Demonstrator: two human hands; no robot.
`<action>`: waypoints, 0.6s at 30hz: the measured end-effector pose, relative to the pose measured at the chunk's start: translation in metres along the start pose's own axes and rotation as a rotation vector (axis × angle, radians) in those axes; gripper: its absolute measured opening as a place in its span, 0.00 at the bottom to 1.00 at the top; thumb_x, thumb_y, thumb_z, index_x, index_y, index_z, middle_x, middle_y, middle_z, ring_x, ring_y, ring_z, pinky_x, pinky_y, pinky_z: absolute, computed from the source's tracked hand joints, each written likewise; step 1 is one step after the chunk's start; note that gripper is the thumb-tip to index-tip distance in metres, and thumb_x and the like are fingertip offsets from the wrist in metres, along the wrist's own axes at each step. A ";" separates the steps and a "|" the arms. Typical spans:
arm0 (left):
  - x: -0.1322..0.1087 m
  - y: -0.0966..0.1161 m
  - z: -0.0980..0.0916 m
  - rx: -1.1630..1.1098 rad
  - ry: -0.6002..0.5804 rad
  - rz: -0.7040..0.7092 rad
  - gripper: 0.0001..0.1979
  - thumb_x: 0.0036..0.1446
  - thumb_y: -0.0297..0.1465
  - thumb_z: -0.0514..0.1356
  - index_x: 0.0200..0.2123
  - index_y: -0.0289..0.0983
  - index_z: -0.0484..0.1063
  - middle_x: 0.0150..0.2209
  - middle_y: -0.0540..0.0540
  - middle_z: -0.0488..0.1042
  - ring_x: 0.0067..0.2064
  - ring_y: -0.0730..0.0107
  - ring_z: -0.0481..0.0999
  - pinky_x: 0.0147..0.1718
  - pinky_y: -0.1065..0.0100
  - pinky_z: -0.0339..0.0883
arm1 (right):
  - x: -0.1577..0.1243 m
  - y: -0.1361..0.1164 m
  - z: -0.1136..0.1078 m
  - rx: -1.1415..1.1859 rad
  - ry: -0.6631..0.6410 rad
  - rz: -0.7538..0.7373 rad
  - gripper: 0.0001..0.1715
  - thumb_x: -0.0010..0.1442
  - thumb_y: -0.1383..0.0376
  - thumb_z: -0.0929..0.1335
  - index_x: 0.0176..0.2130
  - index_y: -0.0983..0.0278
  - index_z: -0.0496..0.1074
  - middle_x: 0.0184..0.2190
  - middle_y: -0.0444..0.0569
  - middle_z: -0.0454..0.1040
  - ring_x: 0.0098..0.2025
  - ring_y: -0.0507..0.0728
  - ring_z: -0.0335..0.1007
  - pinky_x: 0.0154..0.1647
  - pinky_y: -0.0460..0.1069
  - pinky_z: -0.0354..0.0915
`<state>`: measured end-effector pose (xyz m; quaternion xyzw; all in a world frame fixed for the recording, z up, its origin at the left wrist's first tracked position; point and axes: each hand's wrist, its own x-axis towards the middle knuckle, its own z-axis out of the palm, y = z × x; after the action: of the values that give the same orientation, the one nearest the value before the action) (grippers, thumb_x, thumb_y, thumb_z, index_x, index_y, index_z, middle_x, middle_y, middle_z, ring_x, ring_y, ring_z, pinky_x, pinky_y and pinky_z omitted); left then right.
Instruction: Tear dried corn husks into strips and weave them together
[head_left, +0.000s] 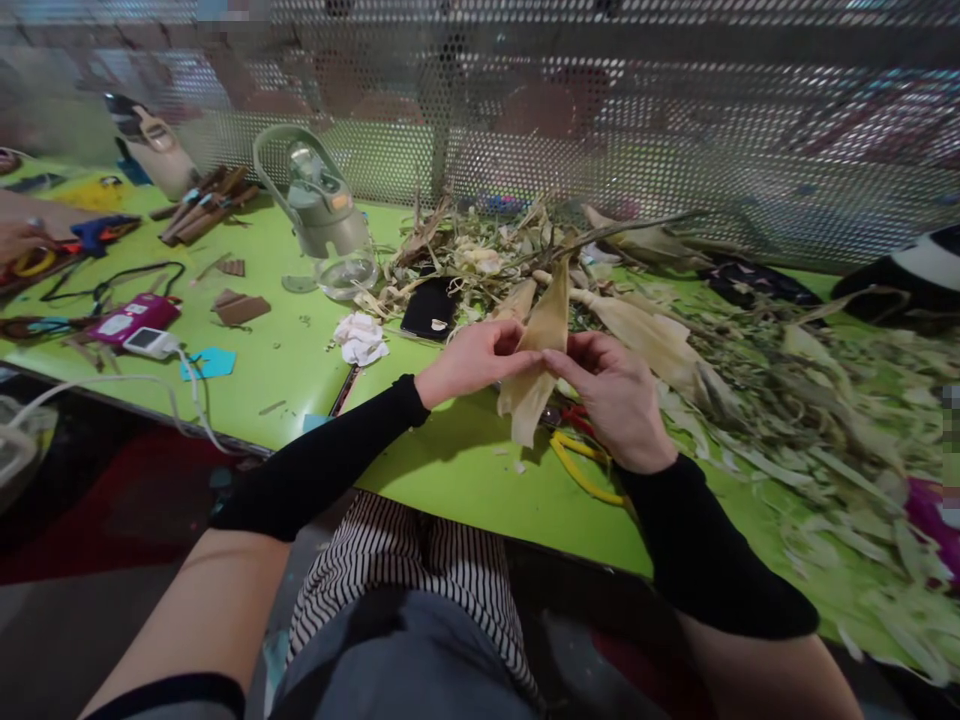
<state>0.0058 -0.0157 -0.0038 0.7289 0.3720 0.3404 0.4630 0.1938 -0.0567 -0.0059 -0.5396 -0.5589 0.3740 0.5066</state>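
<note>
While both hands work at the table's near edge, layout by size:

table: lime-green top (300, 350), perforated metal screen (675, 130) standing along its far side.
husk pile: dried corn husks and stalks (787, 400) spread over the right half of the table, thickest at centre-back and to the right.
sleeves: black, on both forearms; striped cloth over the lap below.
jug: clear-bottomed water jug with grey-green lid and handle (322, 215), far left of centre, lying tilted.
right hand: (619, 395) fingers closed, pinching the husk strip's right edge at mid-height.
left hand: (469, 360) fingers closed, pinching the same strip's left edge, just across from the right hand.
husk strip: pale tan corn husk (541, 350) held between the two hands, above the table near its front edge. Long axis roughly vertical in view, leaning slightly; narrow tip points up and away toward the pile, wider ragged end hangs down toward the person.
black pouch: (429, 308) flat on table just behind the left hand, small white mark on it, unreadable.
pliers: yellow handles (581, 470) on the table under the right wrist, red part beside them.
tissue: crumpled white wad (361, 338), left of the left hand.
pink device: (135, 318) far left, has a white label; writing too small to read.
writing: none legible anywhere.
</note>
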 end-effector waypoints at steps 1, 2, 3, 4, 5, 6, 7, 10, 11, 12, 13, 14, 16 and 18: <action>0.000 0.001 -0.001 0.008 0.009 -0.005 0.15 0.61 0.40 0.66 0.31 0.36 0.69 0.29 0.52 0.68 0.32 0.74 0.64 0.33 0.69 0.57 | 0.000 0.000 0.000 0.013 -0.005 0.017 0.26 0.45 0.47 0.84 0.33 0.60 0.78 0.30 0.44 0.78 0.31 0.54 0.69 0.33 0.51 0.69; 0.000 0.001 -0.001 0.009 0.008 -0.008 0.15 0.60 0.40 0.66 0.30 0.36 0.69 0.28 0.53 0.68 0.31 0.74 0.64 0.33 0.69 0.57 | 0.001 0.000 -0.001 0.033 -0.014 0.042 0.26 0.44 0.48 0.84 0.34 0.60 0.78 0.31 0.44 0.78 0.31 0.54 0.70 0.34 0.51 0.70; 0.000 0.002 -0.002 0.002 -0.005 -0.013 0.15 0.61 0.40 0.66 0.29 0.36 0.69 0.28 0.53 0.68 0.31 0.74 0.64 0.33 0.69 0.57 | 0.001 0.000 -0.001 0.058 -0.027 0.072 0.26 0.43 0.48 0.84 0.34 0.60 0.78 0.32 0.44 0.79 0.32 0.54 0.71 0.36 0.51 0.71; 0.000 0.004 -0.003 -0.015 -0.025 -0.022 0.14 0.61 0.39 0.65 0.29 0.36 0.68 0.28 0.53 0.68 0.31 0.74 0.64 0.33 0.69 0.57 | 0.002 0.000 -0.002 0.084 -0.044 0.104 0.27 0.43 0.48 0.84 0.34 0.60 0.79 0.33 0.45 0.80 0.33 0.54 0.72 0.38 0.52 0.72; 0.000 0.005 -0.004 -0.036 -0.047 -0.032 0.13 0.61 0.37 0.64 0.29 0.36 0.68 0.28 0.53 0.67 0.31 0.75 0.64 0.33 0.69 0.57 | 0.002 0.000 -0.003 0.110 -0.064 0.132 0.27 0.42 0.48 0.85 0.34 0.60 0.79 0.33 0.45 0.81 0.34 0.55 0.73 0.39 0.52 0.73; 0.000 0.007 -0.005 -0.055 -0.064 -0.042 0.12 0.62 0.36 0.63 0.28 0.36 0.68 0.28 0.53 0.67 0.31 0.75 0.64 0.33 0.69 0.57 | 0.003 -0.001 -0.003 0.129 -0.086 0.154 0.28 0.42 0.48 0.85 0.35 0.60 0.79 0.34 0.45 0.82 0.35 0.55 0.74 0.40 0.52 0.73; 0.000 0.009 -0.005 -0.060 -0.072 -0.049 0.12 0.61 0.34 0.62 0.27 0.37 0.67 0.28 0.54 0.66 0.31 0.76 0.63 0.33 0.69 0.56 | 0.003 -0.001 -0.004 0.137 -0.111 0.166 0.28 0.42 0.48 0.85 0.35 0.60 0.80 0.35 0.45 0.82 0.35 0.55 0.75 0.41 0.53 0.74; -0.002 0.012 -0.005 0.043 -0.032 -0.051 0.16 0.61 0.32 0.62 0.23 0.38 0.61 0.25 0.55 0.62 0.29 0.76 0.60 0.32 0.68 0.53 | 0.002 -0.005 -0.005 0.066 -0.155 0.133 0.26 0.44 0.49 0.84 0.36 0.61 0.80 0.34 0.46 0.83 0.35 0.56 0.76 0.41 0.54 0.74; -0.002 0.013 -0.004 0.099 -0.011 -0.043 0.18 0.61 0.32 0.63 0.22 0.39 0.59 0.24 0.56 0.61 0.29 0.76 0.60 0.32 0.68 0.52 | 0.002 -0.006 -0.005 0.024 -0.163 0.107 0.25 0.46 0.49 0.83 0.36 0.61 0.80 0.35 0.47 0.83 0.35 0.57 0.76 0.42 0.54 0.74; -0.003 0.013 -0.003 0.151 0.007 -0.032 0.19 0.60 0.32 0.63 0.22 0.39 0.58 0.24 0.56 0.61 0.29 0.76 0.60 0.32 0.68 0.51 | 0.001 -0.007 -0.004 -0.016 -0.172 0.080 0.25 0.47 0.48 0.82 0.36 0.61 0.80 0.35 0.47 0.83 0.36 0.57 0.76 0.42 0.54 0.74; -0.003 0.012 -0.003 0.196 0.019 -0.019 0.19 0.61 0.32 0.63 0.22 0.39 0.57 0.23 0.56 0.62 0.29 0.76 0.60 0.32 0.67 0.52 | 0.000 -0.007 -0.004 -0.057 -0.180 0.055 0.24 0.49 0.48 0.81 0.37 0.61 0.80 0.35 0.48 0.83 0.35 0.58 0.76 0.41 0.54 0.74; -0.003 0.012 -0.002 0.234 0.026 -0.005 0.19 0.61 0.32 0.63 0.22 0.39 0.57 0.24 0.55 0.63 0.29 0.75 0.61 0.32 0.67 0.52 | 0.000 -0.008 -0.004 -0.098 -0.186 0.032 0.23 0.52 0.48 0.80 0.37 0.61 0.80 0.35 0.48 0.83 0.35 0.58 0.76 0.40 0.54 0.73; -0.002 0.010 -0.001 0.303 0.022 0.017 0.19 0.62 0.33 0.63 0.23 0.39 0.57 0.25 0.55 0.65 0.29 0.75 0.62 0.33 0.67 0.52 | -0.001 -0.008 -0.004 -0.190 -0.190 -0.013 0.22 0.56 0.47 0.77 0.38 0.62 0.79 0.34 0.48 0.82 0.34 0.57 0.74 0.37 0.53 0.71; -0.002 0.008 0.000 0.372 0.014 0.023 0.18 0.63 0.34 0.63 0.24 0.39 0.58 0.26 0.54 0.67 0.30 0.74 0.63 0.33 0.67 0.52 | -0.001 -0.006 -0.005 -0.293 -0.185 -0.063 0.19 0.59 0.49 0.75 0.39 0.62 0.79 0.33 0.48 0.81 0.32 0.57 0.73 0.35 0.53 0.68</action>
<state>0.0067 -0.0195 0.0034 0.8038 0.4236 0.2760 0.3135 0.1969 -0.0595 0.0009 -0.5530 -0.6685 0.3205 0.3804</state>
